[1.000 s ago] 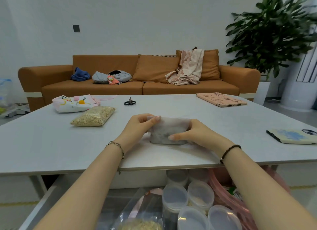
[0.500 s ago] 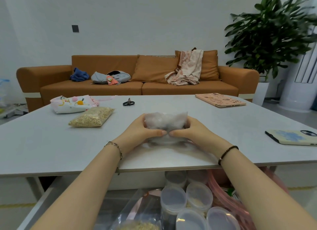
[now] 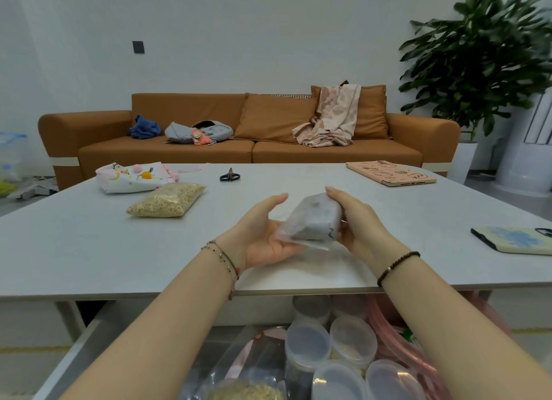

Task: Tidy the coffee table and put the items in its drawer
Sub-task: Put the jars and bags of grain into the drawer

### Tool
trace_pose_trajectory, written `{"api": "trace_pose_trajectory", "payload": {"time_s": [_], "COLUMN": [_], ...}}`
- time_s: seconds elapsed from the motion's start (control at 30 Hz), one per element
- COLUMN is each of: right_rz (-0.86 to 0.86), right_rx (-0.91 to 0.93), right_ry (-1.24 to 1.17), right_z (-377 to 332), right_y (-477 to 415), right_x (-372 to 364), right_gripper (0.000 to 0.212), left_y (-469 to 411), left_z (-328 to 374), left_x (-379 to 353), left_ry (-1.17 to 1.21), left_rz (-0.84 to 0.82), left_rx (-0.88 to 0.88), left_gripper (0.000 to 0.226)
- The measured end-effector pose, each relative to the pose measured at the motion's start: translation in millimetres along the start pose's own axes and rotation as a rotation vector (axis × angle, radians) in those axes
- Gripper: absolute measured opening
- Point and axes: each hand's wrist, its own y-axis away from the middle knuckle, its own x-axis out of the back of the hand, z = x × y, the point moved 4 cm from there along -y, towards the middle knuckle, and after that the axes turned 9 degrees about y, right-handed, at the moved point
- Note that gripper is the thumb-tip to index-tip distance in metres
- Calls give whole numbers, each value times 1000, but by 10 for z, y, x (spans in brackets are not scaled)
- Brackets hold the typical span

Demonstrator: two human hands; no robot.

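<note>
- The grey packet [image 3: 313, 217] is up off the surface [image 3: 89, 250], tilted, sitting between both hands just above the near edge, with the open drawer [image 3: 71, 358] right below.
- The right hand [image 3: 355, 220] has its fingers wrapped round the packet's right side, so that's the real grip. The left hand [image 3: 265, 235] is palm up with its fingers loose, only cradling the lower corner.
- If the right hand slackens, I reckon that slick wrapper slides off the open palm and drops.
- The drawer looks pretty full: round tubs [image 3: 352, 337] and a clear bag [image 3: 236, 367]. Shoving the packet in could tip a tub, or leave it sticking up so the drawer jams.
- Can't tell if the packet is sealed. A hard squeeze might spill it.
</note>
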Motion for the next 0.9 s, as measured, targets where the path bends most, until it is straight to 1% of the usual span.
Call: {"api": "trace_pose_trajectory", "payload": {"time_s": [0.07, 0.1, 0.17, 0.23, 0.33, 0.43, 0.5, 0.57, 0.63, 0.7, 0.77, 0.83, 0.9], "right_rz": [-73, -88, -78, -59, -62, -34, -23, -30, -29, -21, 11, 51, 58], "right_rx": [0, 16, 71, 106, 116, 184, 226, 237, 249, 278, 306, 322, 291], "right_ry": [79, 121, 173, 217, 243, 443, 537, 521, 497, 488, 523, 632, 705], "right_z": [-41, -65, -123, -171, -200, -213, -211, -202, -205, -208, -203, -184, -149], "right_y": [25, 39, 77, 118, 131, 166, 191, 196, 185, 179, 176, 178, 175], "right_x": [-18, -24, -42, -58, -75, -107, -115, -103, -87, -91, -107, -123, -134], "right_gripper": [43, 44, 45, 52, 57, 49, 46, 38, 31, 25, 30, 41, 45], "left_y": [6, -3, -23, -23, -38, -44, -40, -42, -48, -55, -79, -107, -125], "left_z": [-76, -103, -131, -130, -87, -57, -44, -31, -29, -31, -30, -19, -9], "left_x": [-35, -56, -87, -105, -92, -71, -60, -54, -60, -56, -53, -26, 13], "left_ry": [-97, -153, -226, -239, -225, -231, -273, -284, -250, -234, -289, -343, -388], "left_rz": [-70, -84, -66, -45, -11, 30, 49, 45, 46, 73, 77, 78, 102], "left_rx": [67, 64, 5, -53, -135, -217, -240, -232, -225, -253, -320, -392, -429], "left_gripper": [72, 72, 60, 50, 52, 41, 40, 41, 35, 32, 30, 31, 32]}}
